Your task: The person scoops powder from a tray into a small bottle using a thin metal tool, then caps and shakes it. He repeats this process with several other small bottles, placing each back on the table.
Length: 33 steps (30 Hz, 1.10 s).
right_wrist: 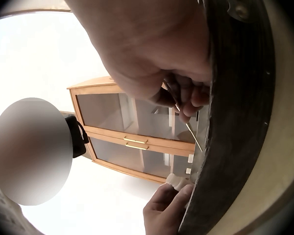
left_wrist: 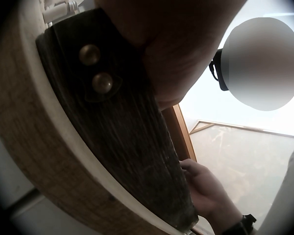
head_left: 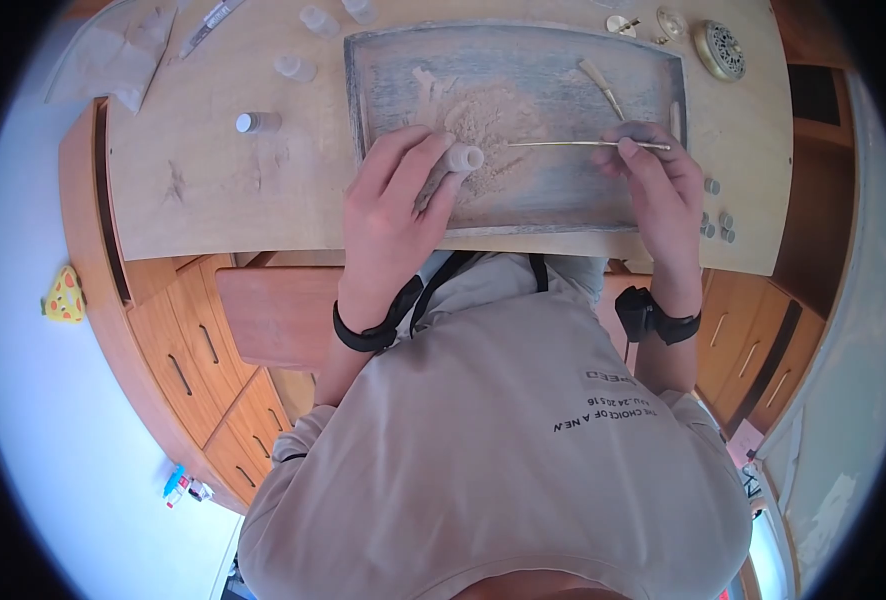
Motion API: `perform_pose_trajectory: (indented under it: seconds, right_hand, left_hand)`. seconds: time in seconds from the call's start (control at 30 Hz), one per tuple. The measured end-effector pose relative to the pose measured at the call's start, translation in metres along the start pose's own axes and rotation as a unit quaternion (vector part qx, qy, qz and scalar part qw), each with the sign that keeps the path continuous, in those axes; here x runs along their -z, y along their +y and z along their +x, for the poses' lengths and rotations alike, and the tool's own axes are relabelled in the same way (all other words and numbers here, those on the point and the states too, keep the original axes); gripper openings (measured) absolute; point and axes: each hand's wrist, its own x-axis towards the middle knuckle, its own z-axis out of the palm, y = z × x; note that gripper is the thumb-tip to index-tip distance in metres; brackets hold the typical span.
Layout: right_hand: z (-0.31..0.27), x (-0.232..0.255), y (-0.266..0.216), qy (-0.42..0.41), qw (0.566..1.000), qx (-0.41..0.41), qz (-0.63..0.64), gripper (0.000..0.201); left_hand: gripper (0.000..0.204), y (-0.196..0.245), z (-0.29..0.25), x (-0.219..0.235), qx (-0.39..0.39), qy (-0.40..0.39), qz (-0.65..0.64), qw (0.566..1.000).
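My left hand [head_left: 395, 205] grips a small translucent bottle [head_left: 463, 158], uncapped and tilted, its mouth toward the right, over the left part of a worn wooden tray [head_left: 513, 232]. Brown powder [head_left: 503, 115] is heaped in the tray beside the bottle. Between thumb and fingers, my right hand [head_left: 663, 190] pinches a thin metal tool [head_left: 573, 144] whose tip points left over the powder, apart from the bottle mouth. The right wrist view also shows the tool [right_wrist: 193, 135] and the bottle [right_wrist: 176, 181]. What the bottle contains cannot be seen.
A brush-like tool [head_left: 601, 85] lies in the tray's upper right. Left of the tray stand several small bottles [head_left: 295, 68] and a capped one [head_left: 258, 122]. A round pierced brass piece [head_left: 721, 50] and small caps [head_left: 727, 228] are on the right.
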Motion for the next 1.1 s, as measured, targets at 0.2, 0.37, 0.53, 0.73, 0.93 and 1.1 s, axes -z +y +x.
perform_pose_trajectory:
  seconds: [0.2, 0.37, 0.53, 0.73, 0.93, 1.1]
  right_hand:
    - [-0.002, 0.011, 0.001, 0.007, 0.993, 0.0, 0.117, 0.021]
    - [-0.006, 0.01, -0.005, 0.017, 0.99, -0.003, 0.141, 0.021]
    - [-0.006, 0.009, -0.006, 0.007, 0.988, 0.008, 0.155, 0.02]
    - [-0.008, 0.003, -0.008, 0.003, 0.992, 0.006, 0.129, 0.021]
    - [-0.017, -0.022, -0.024, -0.041, 0.997, 0.063, -0.019, 0.017]
    - [-0.01, -0.028, -0.043, -0.156, 0.951, 0.197, -0.18, 0.016]
  left_hand:
    - [0.032, 0.001, 0.001, 0.0, 0.004, -0.006, -0.003, 1.0]
    - [0.033, 0.001, 0.002, 0.0, -0.014, -0.005, 0.003, 1.0]
    - [0.035, 0.001, 0.002, 0.0, -0.015, -0.011, -0.003, 1.0]
    - [0.034, 0.001, 0.001, -0.001, -0.015, -0.01, -0.003, 1.0]
    - [0.036, 0.003, 0.002, 0.0, -0.016, -0.013, 0.003, 1.0]
    - [0.034, -0.001, 0.002, -0.001, -0.014, -0.002, 0.006, 1.0]
